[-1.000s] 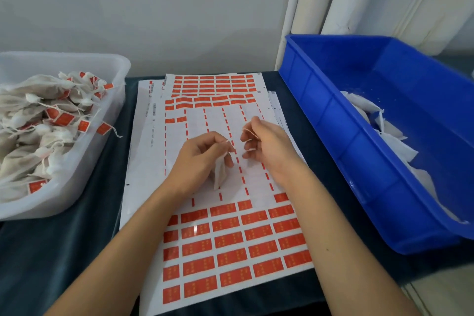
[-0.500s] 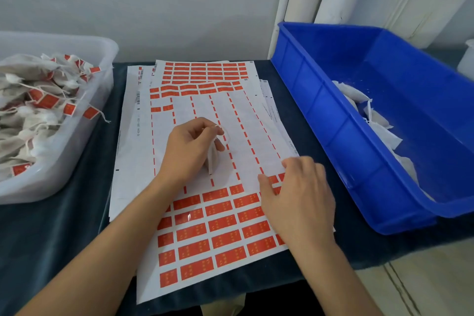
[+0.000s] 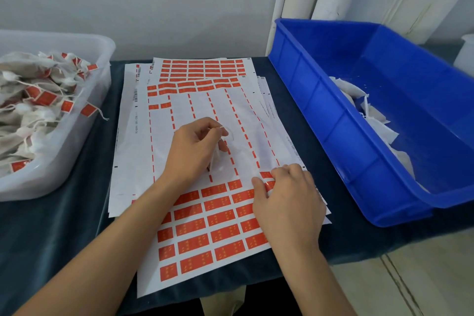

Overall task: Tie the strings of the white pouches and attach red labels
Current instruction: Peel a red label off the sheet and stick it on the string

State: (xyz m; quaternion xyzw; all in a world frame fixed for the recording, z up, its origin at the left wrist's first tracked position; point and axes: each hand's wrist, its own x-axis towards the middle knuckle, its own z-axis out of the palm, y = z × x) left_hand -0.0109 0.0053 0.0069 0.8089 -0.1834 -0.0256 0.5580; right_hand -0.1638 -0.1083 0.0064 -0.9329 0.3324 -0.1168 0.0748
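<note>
Pouch [image 3: 215, 161] in left hand [image 3: 191, 151], label [image 3: 268, 182] print seemingly illegible

Soft, even daylight fills the scene, with faint shadows only. Glossy glare streaks the label sheet [image 3: 205, 213] near the bench's front edge. Wide-angle distortion bends the blue bin [image 3: 333, 115]; the picture is slightly soft throughout.

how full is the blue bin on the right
Mostly empty: the blue bin shows bare floor, with a few white pouches along its near wall.
</note>
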